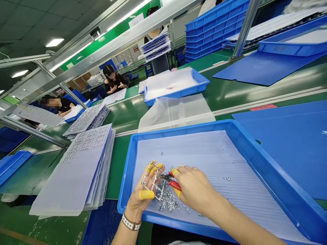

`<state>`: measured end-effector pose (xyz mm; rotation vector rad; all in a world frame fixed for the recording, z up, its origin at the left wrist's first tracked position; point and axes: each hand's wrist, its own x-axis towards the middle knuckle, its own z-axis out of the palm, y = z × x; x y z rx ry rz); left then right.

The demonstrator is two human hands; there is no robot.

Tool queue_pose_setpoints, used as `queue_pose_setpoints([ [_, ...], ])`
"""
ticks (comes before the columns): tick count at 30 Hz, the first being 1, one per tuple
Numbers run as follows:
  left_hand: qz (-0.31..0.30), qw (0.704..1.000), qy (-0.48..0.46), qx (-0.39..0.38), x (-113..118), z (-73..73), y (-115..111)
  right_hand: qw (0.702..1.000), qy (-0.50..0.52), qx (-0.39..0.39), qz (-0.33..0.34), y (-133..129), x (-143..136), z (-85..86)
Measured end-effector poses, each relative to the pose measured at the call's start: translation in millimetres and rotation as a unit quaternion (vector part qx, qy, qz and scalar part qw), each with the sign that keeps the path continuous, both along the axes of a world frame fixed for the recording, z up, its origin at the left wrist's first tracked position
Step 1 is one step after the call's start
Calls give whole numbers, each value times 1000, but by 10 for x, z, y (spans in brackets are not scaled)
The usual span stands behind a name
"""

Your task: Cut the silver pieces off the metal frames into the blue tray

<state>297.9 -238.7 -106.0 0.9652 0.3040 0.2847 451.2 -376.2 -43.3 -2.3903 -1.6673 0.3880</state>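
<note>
My left hand, with yellow covers on its fingertips and a bracelet at the wrist, holds a silvery sprue frame of thin plated runners. In my right hand, also with yellow finger covers, are red-handled side cutters. Their jaws are at the right side of the frame; whether the blades are closed on a runner I cannot tell. Below both hands, a pile of small shiny silver parts lies on the white sheet lining a blue tray. A few loose parts lie farther right.
Left of the tray, stacked white sheets bear more sprue frames. A blue board lies to the right. Beyond stands another lined blue tray. Co-workers sit across the bench; stacked blue crates rise behind.
</note>
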Motion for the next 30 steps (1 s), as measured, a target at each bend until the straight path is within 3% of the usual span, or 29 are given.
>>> queue_pose_setpoints([
  [8,10,1000,7,22,9,12,8,1000,-9,-22,-1,45,-21,36],
  [30,16,999,-19,28,-7,-33,24,1000,-18,-20,-2,64,-33,-87],
])
